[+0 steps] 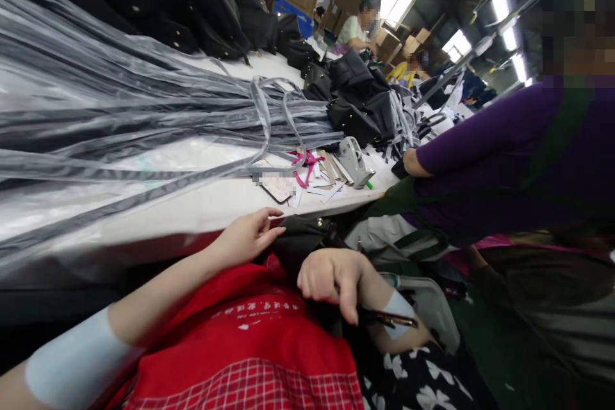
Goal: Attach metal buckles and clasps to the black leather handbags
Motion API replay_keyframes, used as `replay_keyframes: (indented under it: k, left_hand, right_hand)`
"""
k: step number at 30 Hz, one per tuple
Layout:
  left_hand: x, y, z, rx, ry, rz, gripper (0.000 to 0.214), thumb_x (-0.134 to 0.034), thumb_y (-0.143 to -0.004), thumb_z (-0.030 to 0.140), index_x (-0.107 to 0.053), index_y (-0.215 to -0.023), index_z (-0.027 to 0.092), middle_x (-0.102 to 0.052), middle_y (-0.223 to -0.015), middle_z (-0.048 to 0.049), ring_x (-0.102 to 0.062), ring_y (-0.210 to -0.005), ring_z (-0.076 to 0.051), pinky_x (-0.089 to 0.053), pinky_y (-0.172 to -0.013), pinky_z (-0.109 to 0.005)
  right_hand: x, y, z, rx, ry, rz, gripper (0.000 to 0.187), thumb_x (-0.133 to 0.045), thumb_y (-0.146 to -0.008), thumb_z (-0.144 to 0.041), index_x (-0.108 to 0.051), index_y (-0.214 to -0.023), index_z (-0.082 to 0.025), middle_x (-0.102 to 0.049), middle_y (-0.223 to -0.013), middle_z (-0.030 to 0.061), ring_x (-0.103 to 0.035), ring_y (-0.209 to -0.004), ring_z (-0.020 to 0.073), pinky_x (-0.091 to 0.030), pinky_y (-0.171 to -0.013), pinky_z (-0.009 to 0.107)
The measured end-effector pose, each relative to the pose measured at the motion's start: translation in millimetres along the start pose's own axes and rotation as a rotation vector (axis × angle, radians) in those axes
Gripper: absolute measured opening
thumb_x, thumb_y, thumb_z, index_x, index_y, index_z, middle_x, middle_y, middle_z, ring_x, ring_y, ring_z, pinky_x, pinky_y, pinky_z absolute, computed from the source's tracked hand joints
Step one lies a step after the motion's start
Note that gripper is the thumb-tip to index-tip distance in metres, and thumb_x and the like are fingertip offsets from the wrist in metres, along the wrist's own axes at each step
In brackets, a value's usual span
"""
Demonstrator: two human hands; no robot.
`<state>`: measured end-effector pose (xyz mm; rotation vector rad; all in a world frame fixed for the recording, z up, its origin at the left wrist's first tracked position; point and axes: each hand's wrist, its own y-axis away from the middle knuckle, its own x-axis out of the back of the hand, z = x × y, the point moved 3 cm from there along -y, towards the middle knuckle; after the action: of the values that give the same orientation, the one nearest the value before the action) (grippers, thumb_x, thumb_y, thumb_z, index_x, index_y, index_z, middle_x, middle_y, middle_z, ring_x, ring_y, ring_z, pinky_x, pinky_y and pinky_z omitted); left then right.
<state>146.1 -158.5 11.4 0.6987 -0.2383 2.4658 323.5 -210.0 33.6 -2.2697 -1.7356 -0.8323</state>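
A small black bag with metal studs lies on my lap, against the table's front edge. My left hand is at its left end, thumb and forefinger apart, the fingertips close to or touching the black material; its other fingers are partly hidden. Over the bag's near side, my right hand is closed around a slim dark tool with a coppery shine. The tool's end sticks out to the right below the thumb; its exact kind cannot be made out.
Long grey wrapped straps spread over the white table. Nearby are a phone, pink ribbon, paper strips and a tape dispenser. Black bags pile up behind. A co-worker's purple sleeve is close on the right.
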Motion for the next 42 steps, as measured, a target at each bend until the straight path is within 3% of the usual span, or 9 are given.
replay_keyframes:
  k: [3, 9, 11, 14, 17, 19, 23, 31, 42]
  left_hand:
    - [-5.4, 1, -3, 0.010, -0.113, -0.112, 0.058, -0.051, -0.082, 0.059, -0.057, -0.121, 0.016, -0.055, -0.065, 0.0013, -0.054, -0.061, -0.018, -0.034, -0.057, -0.027]
    - [-27.4, -11, 5, 0.004, -0.329, -0.159, 0.065, -0.064, -0.070, 0.065, -0.060, -0.119, 0.022, -0.071, -0.096, -0.0102, -0.066, -0.085, -0.029, -0.043, -0.069, -0.033]
    - [-35.5, -19, 3, 0.086, -0.460, -0.153, 0.050, -0.059, -0.077, 0.057, -0.063, -0.109, 0.019, -0.072, -0.091, -0.0133, -0.067, -0.082, -0.032, -0.043, -0.066, -0.035]
    - [-41.4, -30, -7, 0.161, -0.549, -0.162, 0.038, -0.046, -0.086, 0.045, -0.063, -0.101, 0.015, -0.071, -0.086, -0.0165, -0.067, -0.078, -0.033, -0.043, -0.064, -0.036]
    - [-39.7, -36, -20, 0.167, -0.461, -0.169, 0.040, -0.039, -0.090, 0.044, -0.061, -0.102, 0.014, -0.071, -0.090, -0.0176, -0.067, -0.082, -0.032, -0.044, -0.068, -0.037]
    - [-37.9, -37, -28, 0.156, -0.333, -0.173, 0.037, -0.040, -0.090, 0.044, -0.060, -0.101, 0.016, -0.071, -0.090, -0.0151, -0.067, -0.084, -0.030, -0.044, -0.071, -0.035]
    - [-39.0, -32, -35, 0.105, -0.112, -0.197, 0.027, -0.049, -0.084, 0.039, -0.060, -0.098, 0.018, -0.069, -0.087, -0.0078, -0.064, -0.080, -0.023, -0.043, -0.071, -0.031]
    - [-38.9, -25, -34, 0.085, 0.062, -0.252, 0.032, -0.056, -0.063, 0.022, -0.058, -0.095, 0.018, -0.059, -0.069, 0.0021, -0.052, -0.060, -0.015, -0.038, -0.057, -0.025]
    - [-63.6, -23, -43, 0.213, 0.774, -0.185, 0.032, -0.054, -0.058, 0.027, -0.049, -0.088, 0.018, -0.051, -0.072, 0.0032, -0.048, -0.066, -0.013, -0.037, -0.058, -0.025]
  right_hand:
    - [-38, -33, -20, 0.075, -0.360, -0.221, 0.064, -0.058, -0.067, -0.080, -0.045, -0.045, -0.020, -0.045, -0.048, -0.0010, -0.047, -0.049, 0.0093, -0.039, -0.055, 0.023]
    - [-53, -60, -31, -0.036, -0.507, -0.027, 0.045, -0.051, -0.090, -0.048, -0.048, -0.059, -0.016, -0.040, -0.056, -0.0054, -0.035, -0.053, 0.0058, -0.033, -0.054, 0.019]
    - [-54, -60, -28, -0.039, -0.395, 0.147, 0.035, -0.046, -0.092, -0.037, -0.052, -0.064, -0.016, -0.047, -0.059, -0.0042, -0.041, -0.055, 0.0071, -0.035, -0.056, 0.020]
    - [-50, -48, -21, -0.086, -0.045, 0.605, 0.027, -0.040, -0.087, -0.026, -0.054, -0.066, -0.018, -0.058, -0.064, 0.0005, -0.051, -0.062, 0.0119, -0.040, -0.065, 0.025]
    - [-45, -28, -12, -0.292, 0.291, 1.049, 0.026, -0.036, -0.085, -0.024, -0.051, -0.064, -0.020, -0.058, -0.063, 0.0035, -0.051, -0.063, 0.0156, -0.039, -0.069, 0.030]
    - [-43, -19, 0, -0.500, 0.400, 1.161, 0.025, -0.036, -0.087, -0.021, -0.051, -0.066, -0.020, -0.057, -0.065, 0.0041, -0.051, -0.065, 0.0170, -0.039, -0.069, 0.031]
    - [-41, -19, 34, -0.753, 0.389, 1.099, 0.009, -0.050, -0.081, -0.018, -0.058, -0.084, -0.019, -0.062, -0.085, 0.0069, -0.055, -0.084, 0.0208, -0.043, -0.079, 0.033]
    - [-44, -18, 77, -0.618, -0.245, 1.134, 0.008, -0.063, -0.074, -0.024, -0.065, -0.078, -0.017, -0.062, -0.070, -0.0011, -0.051, -0.061, 0.0117, -0.042, -0.059, 0.023]
    - [-50, -9, 83, -0.586, -0.489, 1.263, 0.024, -0.075, -0.067, -0.035, -0.070, -0.080, -0.015, -0.056, -0.059, -0.0033, -0.042, -0.051, 0.0086, -0.036, -0.050, 0.022]
